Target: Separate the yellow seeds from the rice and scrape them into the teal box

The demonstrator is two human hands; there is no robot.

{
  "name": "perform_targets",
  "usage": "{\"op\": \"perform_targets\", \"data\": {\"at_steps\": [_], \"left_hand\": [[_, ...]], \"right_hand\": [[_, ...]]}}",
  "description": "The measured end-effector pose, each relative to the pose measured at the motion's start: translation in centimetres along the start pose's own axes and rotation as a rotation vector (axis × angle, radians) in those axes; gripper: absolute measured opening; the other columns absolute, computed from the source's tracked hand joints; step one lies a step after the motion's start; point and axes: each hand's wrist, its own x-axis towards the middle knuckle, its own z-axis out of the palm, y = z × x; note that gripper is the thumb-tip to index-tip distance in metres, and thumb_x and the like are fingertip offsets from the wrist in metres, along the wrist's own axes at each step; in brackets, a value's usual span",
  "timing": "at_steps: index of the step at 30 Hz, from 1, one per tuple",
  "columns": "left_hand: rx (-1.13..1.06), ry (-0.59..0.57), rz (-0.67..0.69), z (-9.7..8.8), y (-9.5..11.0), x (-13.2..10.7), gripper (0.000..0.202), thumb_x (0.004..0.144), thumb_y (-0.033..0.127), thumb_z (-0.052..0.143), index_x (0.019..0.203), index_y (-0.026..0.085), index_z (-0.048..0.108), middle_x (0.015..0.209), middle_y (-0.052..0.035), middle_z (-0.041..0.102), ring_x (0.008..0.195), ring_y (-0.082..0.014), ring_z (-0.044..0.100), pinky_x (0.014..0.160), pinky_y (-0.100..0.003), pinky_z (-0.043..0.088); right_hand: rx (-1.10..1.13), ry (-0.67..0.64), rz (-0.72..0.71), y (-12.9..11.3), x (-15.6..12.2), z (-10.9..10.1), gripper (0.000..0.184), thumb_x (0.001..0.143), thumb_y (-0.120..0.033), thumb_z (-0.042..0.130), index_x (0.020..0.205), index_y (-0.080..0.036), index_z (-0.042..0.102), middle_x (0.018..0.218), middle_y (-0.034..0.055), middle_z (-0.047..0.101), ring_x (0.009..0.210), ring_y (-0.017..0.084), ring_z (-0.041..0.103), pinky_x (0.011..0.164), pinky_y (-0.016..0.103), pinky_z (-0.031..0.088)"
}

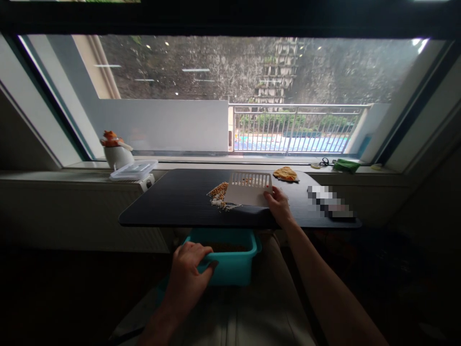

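My right hand grips the right edge of a flat white plastic board with a row of slots along its far side. The board is over the dark table, and grains show through its slots. Against its left edge lies a small heap of orange-yellow kernels, which look like corn, with white rice-like grains scattered at the near side. Below the table's front edge, a teal plastic tub sits at my lap with brownish contents. My left hand is closed on the tub's near left rim, thumb outside.
The black table stands under a wide window. A yellow cloth lies at its back right, and a blurred-out object at the right. On the left are a clear plastic box and a white pot; a green cloth rests on the sill.
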Motion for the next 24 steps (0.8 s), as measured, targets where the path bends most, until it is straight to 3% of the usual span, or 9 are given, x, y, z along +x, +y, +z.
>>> {"op": "perform_targets", "data": {"at_steps": [24], "left_hand": [[0.0, -0.004, -0.017, 0.23, 0.27, -0.28, 0.011, 0.076, 0.021, 0.066, 0.085, 0.024, 0.071, 0.078, -0.0012, 0.07, 0.081, -0.0263, 0.063, 0.084, -0.045, 0.047]], "right_hand": [[0.004, -0.064, 0.001, -0.62, -0.75, -0.35, 0.042, 0.068, -0.047, 0.066, 0.1, -0.021, 0.068, 0.084, 0.0048, 0.075, 0.08, 0.024, 0.069, 0.074, 0.037, 0.053]]}}
